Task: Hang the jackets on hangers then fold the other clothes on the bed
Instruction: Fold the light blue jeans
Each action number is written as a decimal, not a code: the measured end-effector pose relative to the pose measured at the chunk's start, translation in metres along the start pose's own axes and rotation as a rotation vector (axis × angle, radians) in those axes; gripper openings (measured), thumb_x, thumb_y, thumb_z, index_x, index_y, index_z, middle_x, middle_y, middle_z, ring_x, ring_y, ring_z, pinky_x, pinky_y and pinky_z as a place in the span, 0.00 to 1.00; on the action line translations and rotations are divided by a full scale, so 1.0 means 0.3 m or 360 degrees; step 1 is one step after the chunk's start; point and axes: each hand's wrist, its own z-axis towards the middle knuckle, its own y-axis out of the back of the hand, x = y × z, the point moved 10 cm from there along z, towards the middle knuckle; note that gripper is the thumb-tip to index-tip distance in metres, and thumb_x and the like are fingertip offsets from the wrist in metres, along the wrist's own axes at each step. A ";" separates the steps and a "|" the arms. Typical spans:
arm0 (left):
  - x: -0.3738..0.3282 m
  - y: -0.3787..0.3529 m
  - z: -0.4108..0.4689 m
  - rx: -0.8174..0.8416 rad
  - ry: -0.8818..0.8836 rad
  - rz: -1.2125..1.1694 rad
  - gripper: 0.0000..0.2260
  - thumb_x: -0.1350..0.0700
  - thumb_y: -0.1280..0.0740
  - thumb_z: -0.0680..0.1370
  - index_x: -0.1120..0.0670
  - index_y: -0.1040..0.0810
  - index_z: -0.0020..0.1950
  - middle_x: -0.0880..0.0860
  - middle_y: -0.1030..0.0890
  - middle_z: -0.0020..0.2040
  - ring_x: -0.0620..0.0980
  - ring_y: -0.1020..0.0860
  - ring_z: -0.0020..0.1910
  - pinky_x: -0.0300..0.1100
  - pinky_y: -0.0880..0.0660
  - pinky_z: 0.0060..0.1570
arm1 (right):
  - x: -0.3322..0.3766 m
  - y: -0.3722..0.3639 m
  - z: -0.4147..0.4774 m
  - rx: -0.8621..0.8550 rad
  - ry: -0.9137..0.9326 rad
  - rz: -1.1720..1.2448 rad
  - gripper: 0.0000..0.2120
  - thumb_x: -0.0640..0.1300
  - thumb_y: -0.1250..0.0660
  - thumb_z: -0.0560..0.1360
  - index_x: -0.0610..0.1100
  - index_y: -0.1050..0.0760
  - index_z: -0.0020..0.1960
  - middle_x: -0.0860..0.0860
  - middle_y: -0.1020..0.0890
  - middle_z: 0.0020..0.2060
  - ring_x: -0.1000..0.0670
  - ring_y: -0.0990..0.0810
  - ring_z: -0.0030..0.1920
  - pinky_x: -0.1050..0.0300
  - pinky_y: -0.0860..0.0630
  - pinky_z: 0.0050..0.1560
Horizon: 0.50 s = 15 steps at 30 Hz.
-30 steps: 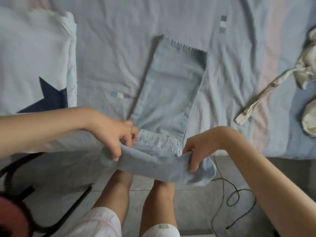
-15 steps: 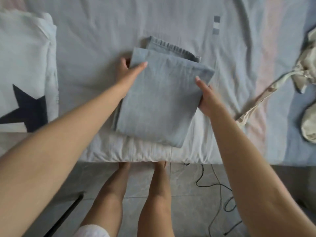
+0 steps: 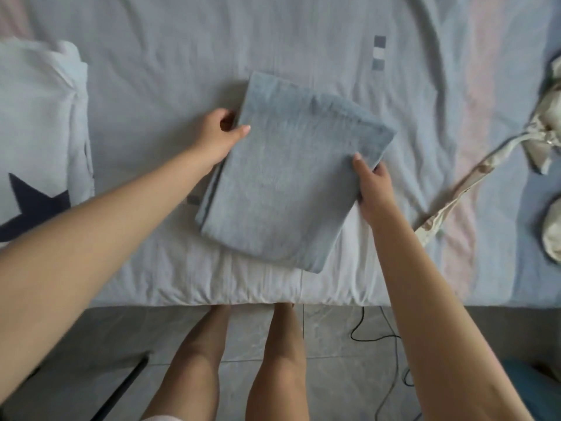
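Though clear of jeans (image 3: 288, 183), shirt (image 3: 39, 123), beige garment (image 3: 473, 174).

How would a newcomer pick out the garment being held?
Start at the pale blue bed; near its front edge, mid-frame, are the folded jeans, gripped by the left hand and right hand. They are the only denim-blue rectangle, between the white star-print cloth and the crumpled cream garment.

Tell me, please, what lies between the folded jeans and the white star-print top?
In the head view, only bare bedsheet and the left hand, gripping the jeans by their edge.
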 end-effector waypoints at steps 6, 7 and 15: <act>0.198 -0.068 -0.154 0.0196 0.0353 0.0042 0.37 0.36 0.23 0.60 0.54 0.26 0.61 0.50 0.20 0.57 0.49 0.21 0.55 0.46 0.25 0.57 | -0.053 -0.071 -0.069 0.0354 -0.0091 -0.0047 0.18 0.41 0.30 0.74 0.41 0.27 0.63 0.44 0.19 0.57 0.46 0.18 0.54 0.51 0.20 0.51; 0.232 -0.071 -0.194 0.0253 0.0393 0.0006 0.37 0.39 0.22 0.60 0.54 0.26 0.62 0.50 0.20 0.58 0.49 0.21 0.56 0.46 0.25 0.58 | -0.079 -0.080 -0.103 0.0423 -0.0119 -0.0067 0.16 0.38 0.30 0.74 0.41 0.26 0.61 0.44 0.18 0.55 0.46 0.18 0.52 0.53 0.20 0.48; 0.121 0.111 -0.358 0.0185 -0.0145 0.0114 0.25 0.46 0.31 0.70 0.60 0.30 0.61 0.52 0.25 0.53 0.47 0.25 0.52 0.33 0.32 0.46 | -0.131 -0.200 -0.334 0.0465 -0.0192 -0.0123 0.18 0.41 0.30 0.73 0.43 0.27 0.62 0.49 0.17 0.55 0.50 0.18 0.54 0.57 0.20 0.51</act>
